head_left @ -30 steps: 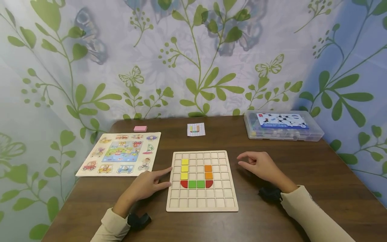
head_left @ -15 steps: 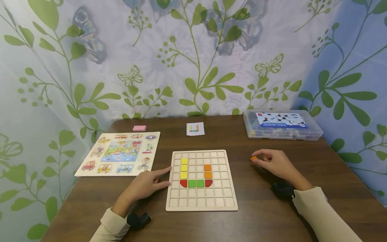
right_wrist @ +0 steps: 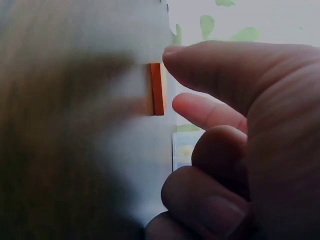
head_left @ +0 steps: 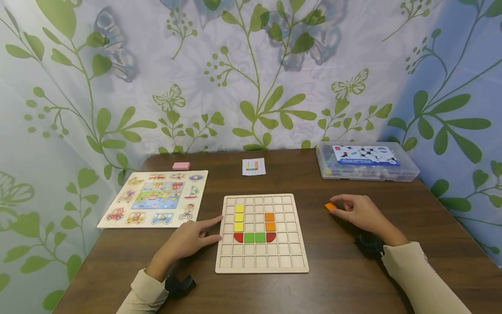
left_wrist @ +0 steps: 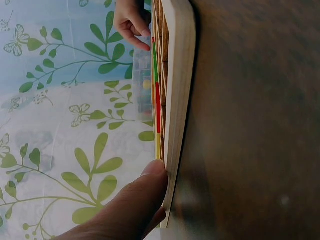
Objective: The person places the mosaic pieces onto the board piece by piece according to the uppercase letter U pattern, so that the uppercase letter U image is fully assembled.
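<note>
My left hand (head_left: 191, 240) touches the left edge of a square wooden grid board (head_left: 262, 261) with its index finger and thumb. Yellow tiles (head_left: 239, 217), red rounded corner pieces (head_left: 271, 237), green tiles (head_left: 255, 237) and two orange tiles (head_left: 270, 221) fill a U shape in its cells. To the right of the board, another orange tile (right_wrist: 157, 89) lies flat on the table. My right hand (head_left: 361, 212) is beside it, thumb and index finger parted and just short of the tile in the right wrist view; the other fingers are bent.
A vehicle picture puzzle (head_left: 157, 200) lies left of the board. Toward the back are a pink eraser-like block (head_left: 181, 166), a small card (head_left: 253, 166) printed with a U pattern and a clear plastic case (head_left: 368, 162). A leaf-patterned curtain (head_left: 251, 87) hangs behind the table.
My right hand has moved right, away from the board. The loose orange tile, out of sight at first, now shows at its fingertips. My left hand stays at the board's edge.
</note>
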{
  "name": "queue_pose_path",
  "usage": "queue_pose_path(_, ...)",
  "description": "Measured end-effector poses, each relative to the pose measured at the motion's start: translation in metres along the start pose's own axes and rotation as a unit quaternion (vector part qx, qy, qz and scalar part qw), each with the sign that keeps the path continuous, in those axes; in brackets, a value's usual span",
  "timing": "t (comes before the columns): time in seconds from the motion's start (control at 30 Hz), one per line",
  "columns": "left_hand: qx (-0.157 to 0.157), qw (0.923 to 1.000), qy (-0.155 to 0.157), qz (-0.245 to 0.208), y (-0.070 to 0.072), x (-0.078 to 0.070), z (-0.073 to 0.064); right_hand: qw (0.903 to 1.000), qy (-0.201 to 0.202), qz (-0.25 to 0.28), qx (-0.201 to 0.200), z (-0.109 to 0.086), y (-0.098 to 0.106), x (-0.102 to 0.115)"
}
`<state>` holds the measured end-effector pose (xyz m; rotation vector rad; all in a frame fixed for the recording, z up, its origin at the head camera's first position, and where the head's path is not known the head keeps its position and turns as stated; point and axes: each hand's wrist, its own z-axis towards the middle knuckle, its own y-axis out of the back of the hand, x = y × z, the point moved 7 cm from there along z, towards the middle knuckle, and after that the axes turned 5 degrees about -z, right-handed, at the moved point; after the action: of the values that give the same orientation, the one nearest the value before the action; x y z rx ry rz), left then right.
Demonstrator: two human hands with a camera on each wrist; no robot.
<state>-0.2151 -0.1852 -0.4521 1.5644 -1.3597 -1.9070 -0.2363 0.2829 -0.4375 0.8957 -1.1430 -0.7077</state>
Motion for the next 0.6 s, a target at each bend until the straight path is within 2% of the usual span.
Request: queue_pose_path(0.6, -0.001, 1.0000, -0.006, -0.003, 0.0009, -0.0024, -0.0012, 0.9994, -0.011, -0.032, 0.012, 0.0013, -0.0055, -0.0068)
